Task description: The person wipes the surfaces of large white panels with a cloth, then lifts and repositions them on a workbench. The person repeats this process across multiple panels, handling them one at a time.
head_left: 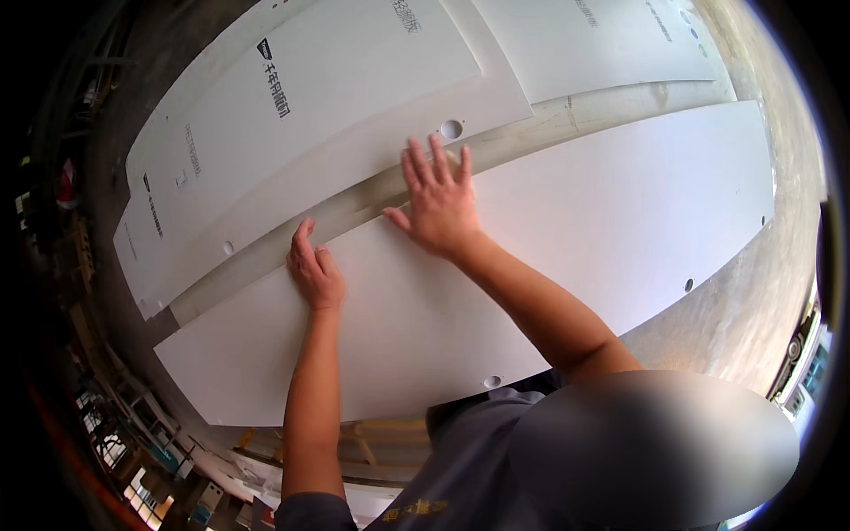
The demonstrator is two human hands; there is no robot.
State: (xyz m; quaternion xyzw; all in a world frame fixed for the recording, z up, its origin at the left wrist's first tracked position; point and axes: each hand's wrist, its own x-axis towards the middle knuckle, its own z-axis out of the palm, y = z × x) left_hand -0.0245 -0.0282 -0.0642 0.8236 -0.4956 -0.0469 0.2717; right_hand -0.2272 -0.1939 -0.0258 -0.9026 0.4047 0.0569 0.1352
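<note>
A long white panel (584,212) with round holes along its near edge lies flat in front of me. My right hand (440,199) is over its far edge, fingers spread wide and palm down. Those fingertips reach across a narrow gap, close to a round hole (452,129) in another white panel (354,159). Farther left, my left hand (316,267) is at the near panel's far edge, its fingers slightly curled and the thumb apart. Nothing shows in either hand. Whether the right palm touches the panel, I cannot tell.
Printed white sheets (354,71) lie over the far panel, with another white sheet (602,44) at the far right. A greyish strip (584,115) shows between the panels. Concrete floor (708,327) lies to the right. Dim racks and clutter line the left side.
</note>
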